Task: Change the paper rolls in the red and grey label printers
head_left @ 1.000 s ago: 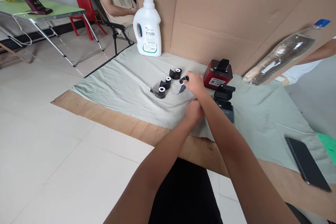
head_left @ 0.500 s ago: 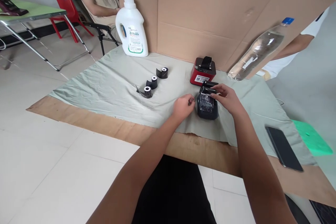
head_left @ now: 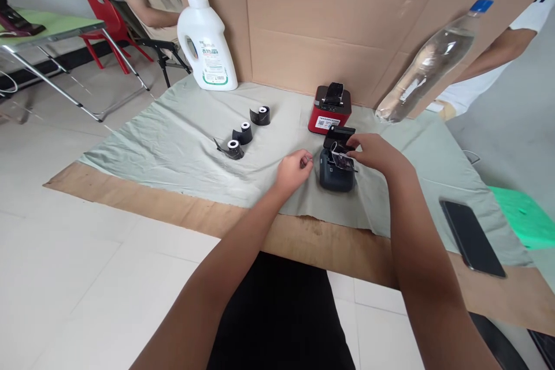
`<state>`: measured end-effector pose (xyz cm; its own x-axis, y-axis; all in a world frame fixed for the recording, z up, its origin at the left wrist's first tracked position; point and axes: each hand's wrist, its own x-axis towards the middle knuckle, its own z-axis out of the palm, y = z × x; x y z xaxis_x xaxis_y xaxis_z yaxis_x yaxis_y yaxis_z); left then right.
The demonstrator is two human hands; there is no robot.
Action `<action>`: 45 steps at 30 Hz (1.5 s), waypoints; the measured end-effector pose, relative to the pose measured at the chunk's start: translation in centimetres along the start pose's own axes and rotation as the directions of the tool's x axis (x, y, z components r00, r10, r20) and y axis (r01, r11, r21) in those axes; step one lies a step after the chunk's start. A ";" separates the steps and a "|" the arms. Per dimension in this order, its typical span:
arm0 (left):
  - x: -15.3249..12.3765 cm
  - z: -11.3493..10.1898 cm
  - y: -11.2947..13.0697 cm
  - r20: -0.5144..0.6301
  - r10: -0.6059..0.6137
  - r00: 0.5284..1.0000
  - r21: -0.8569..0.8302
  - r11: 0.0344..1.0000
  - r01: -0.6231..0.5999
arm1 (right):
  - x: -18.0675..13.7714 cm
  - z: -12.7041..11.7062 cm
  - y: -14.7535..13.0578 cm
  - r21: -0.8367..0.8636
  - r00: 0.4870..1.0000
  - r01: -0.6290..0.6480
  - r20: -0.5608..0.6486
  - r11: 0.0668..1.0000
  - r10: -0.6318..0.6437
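A small dark blue label printer (head_left: 336, 179) stands near the front of the cloth, its black lid (head_left: 340, 134) raised at the back. My right hand (head_left: 368, 150) reaches over it from the right, fingertips closed on a black paper roll (head_left: 343, 161) with a loose strip, tilted over the printer's opening. The fingers partly hide this roll. Just left of the printer, my left hand (head_left: 295, 169) is loosely curled, apart from it, with nothing visible in its fingers. Behind the lid stands a red and black printer (head_left: 329, 121) with a black strip on top.
Several things surround the hands: black paper rolls (head_left: 245, 133) to the left, a white detergent bottle (head_left: 208, 49) at the back, a tilted water bottle (head_left: 427, 69) and a phone (head_left: 472, 237) to the right. A cardboard panel (head_left: 312, 17) stands behind. Other people's arms show beyond it.
The roll has tilted and moved down toward the printer's opening. Its strip, which lay over the printer's front, has lifted, uncovering the front. My left hand stays curled; the view has shifted slightly.
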<state>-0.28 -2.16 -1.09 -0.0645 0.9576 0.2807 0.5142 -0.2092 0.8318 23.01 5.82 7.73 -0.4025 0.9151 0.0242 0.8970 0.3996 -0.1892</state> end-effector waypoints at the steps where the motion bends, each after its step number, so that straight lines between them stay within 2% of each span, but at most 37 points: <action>1: 0.0 0.0 0.0 0.001 0.001 1.000 -0.003 1.000 -0.001 | 0.0 0.0 -0.2 -0.030 1.000 0.008 0.015 1.000 -0.007; 6: 0.0 0.0 -0.1 -0.005 0.010 1.000 -0.004 1.000 -0.011 | -0.1 1.0 -1.9 -0.182 0.999 0.035 0.025 0.983 -0.031; 11: -0.1 -0.1 0.0 -0.003 0.029 1.000 0.023 0.999 -0.029 | -0.3 2.7 -3.4 -0.166 0.997 -0.074 -0.049 0.983 0.067; 14: -0.6 -0.3 0.5 0.009 0.220 0.975 0.021 0.975 -0.221 | -0.4 2.6 -3.4 -0.122 0.992 -0.111 -0.072 0.986 0.103; 17: -1.3 -0.7 1.3 0.134 0.447 0.885 -0.003 0.893 -0.450 | -0.5 1.6 -3.0 -0.003 0.996 -0.080 -0.049 0.997 0.080; 18: -1.5 -0.8 1.5 0.190 0.480 0.856 -0.003 0.873 -0.489 | -0.6 1.2 -2.9 0.028 0.994 -0.066 -0.082 0.997 0.068; 20: -1.7 -0.9 1.7 0.271 0.490 0.829 0.018 0.858 -0.513 | -0.8 0.7 -2.8 0.028 0.969 -0.054 -0.238 0.998 0.059; 22: -1.7 -0.8 1.7 0.305 0.474 0.826 0.047 0.859 -0.510 | -0.9 0.7 -2.9 -0.018 0.923 -0.068 -0.381 0.998 0.056; 23: -1.6 -0.8 1.6 0.309 0.464 0.830 0.061 0.862 -0.504 | -0.8 0.7 -2.9 -0.026 0.914 -0.071 -0.402 0.997 0.055; 25: -1.5 -0.7 1.3 0.312 0.443 0.840 0.086 0.868 -0.490 | -0.5 0.8 -2.7 0.006 0.929 -0.044 -0.366 0.999 0.043; 28: -1.2 -0.5 1.1 0.311 0.430 0.848 0.102 0.871 -0.480 | 0.1 0.5 -1.7 0.096 0.960 0.101 -0.271 0.990 -0.071; 31: -1.2 -0.3 1.0 0.309 0.444 0.841 0.105 0.863 -0.495 | 0.3 0.1 -0.6 0.207 0.976 0.213 -0.079 0.955 -0.201; 34: -1.2 -0.3 1.0 0.302 0.448 0.842 0.108 0.861 -0.497 | 0.0 0.0 0.1 0.311 0.979 0.157 0.075 0.937 -0.189; 40: -1.1 0.0 0.9 0.266 0.478 0.837 0.046 0.861 -0.507 | -0.4 0.3 1.6 0.475 0.974 -0.033 0.212 0.879 -0.077; 45: -1.0 0.4 0.7 0.261 0.455 0.852 -0.017 0.884 -0.467 | -0.6 0.7 2.6 0.634 0.933 -0.143 0.343 0.760 -0.111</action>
<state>0.46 -3.23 -0.98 0.4021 0.7721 0.4922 0.4704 -0.6353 0.6124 25.48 6.28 6.51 -0.5382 0.7901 -0.2934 0.6230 0.1385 -0.7699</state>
